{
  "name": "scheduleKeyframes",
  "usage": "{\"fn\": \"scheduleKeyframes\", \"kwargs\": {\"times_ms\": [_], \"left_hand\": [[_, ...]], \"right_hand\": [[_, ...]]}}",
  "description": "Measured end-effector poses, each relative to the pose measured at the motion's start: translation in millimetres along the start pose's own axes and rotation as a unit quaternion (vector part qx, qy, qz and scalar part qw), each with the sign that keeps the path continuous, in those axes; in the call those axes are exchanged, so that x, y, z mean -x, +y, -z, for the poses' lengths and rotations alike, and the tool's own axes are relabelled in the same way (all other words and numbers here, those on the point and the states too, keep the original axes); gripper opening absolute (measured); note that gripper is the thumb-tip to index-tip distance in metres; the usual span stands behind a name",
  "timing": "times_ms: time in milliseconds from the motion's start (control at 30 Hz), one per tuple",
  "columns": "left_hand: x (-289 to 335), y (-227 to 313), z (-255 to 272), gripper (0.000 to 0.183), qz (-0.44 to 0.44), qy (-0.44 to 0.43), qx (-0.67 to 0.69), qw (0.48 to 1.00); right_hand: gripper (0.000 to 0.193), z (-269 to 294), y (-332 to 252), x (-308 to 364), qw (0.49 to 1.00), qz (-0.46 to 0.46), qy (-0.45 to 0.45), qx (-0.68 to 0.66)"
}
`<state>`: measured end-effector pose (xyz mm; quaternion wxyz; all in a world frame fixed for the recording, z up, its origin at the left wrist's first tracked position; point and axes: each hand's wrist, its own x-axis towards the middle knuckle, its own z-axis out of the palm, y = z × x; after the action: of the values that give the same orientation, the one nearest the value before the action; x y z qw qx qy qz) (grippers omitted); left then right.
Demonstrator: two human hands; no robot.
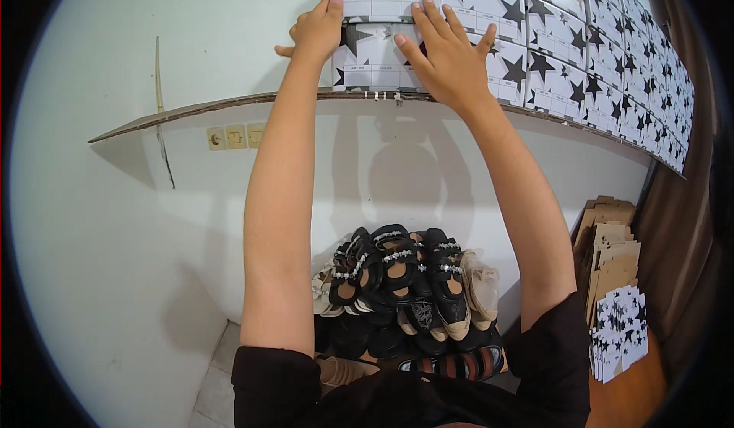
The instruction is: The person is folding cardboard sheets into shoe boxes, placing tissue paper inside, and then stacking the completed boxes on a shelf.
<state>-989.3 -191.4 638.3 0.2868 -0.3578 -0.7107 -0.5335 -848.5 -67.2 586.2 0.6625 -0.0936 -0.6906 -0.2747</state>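
Observation:
High on a wall shelf stand stacked white shoeboxes with black stars. My left hand is at the left end of the stack, curled round the front left corner of an upper shoebox, its thumb on the front and one finger sticking out to the left. My right hand lies spread against the box fronts near the right end of that same box, fingers apart. Below it sits another starred shoebox, a dark gap showing between the two. The fingertips of my left hand are partly hidden.
More starred boxes run along the shelf to the right. Beneath, black strapped sandals and other shoes are piled between my arms. Flattened brown cardboard and starred card pieces lean at right by a brown curtain. Wall switches sit under the shelf.

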Motion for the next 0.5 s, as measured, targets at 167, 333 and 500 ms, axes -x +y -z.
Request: {"fn": "scheduleKeyframes", "kwargs": {"times_ms": [167,333,500], "left_hand": [[-38,-31,-4,0.057,-0.072,-0.096,0.149,0.981],[-28,-43,-28,0.056,-0.205,0.067,0.004,0.976],[73,-27,16,0.050,-0.381,0.129,-0.008,0.916]], "right_hand": [[0.066,-12,-12,-8,0.996,-0.045,-0.063,-0.055],[0.064,-17,-4,5,0.998,-0.049,-0.026,-0.025],[0.055,26,-14,31,0.997,-0.050,-0.009,-0.055]]}}
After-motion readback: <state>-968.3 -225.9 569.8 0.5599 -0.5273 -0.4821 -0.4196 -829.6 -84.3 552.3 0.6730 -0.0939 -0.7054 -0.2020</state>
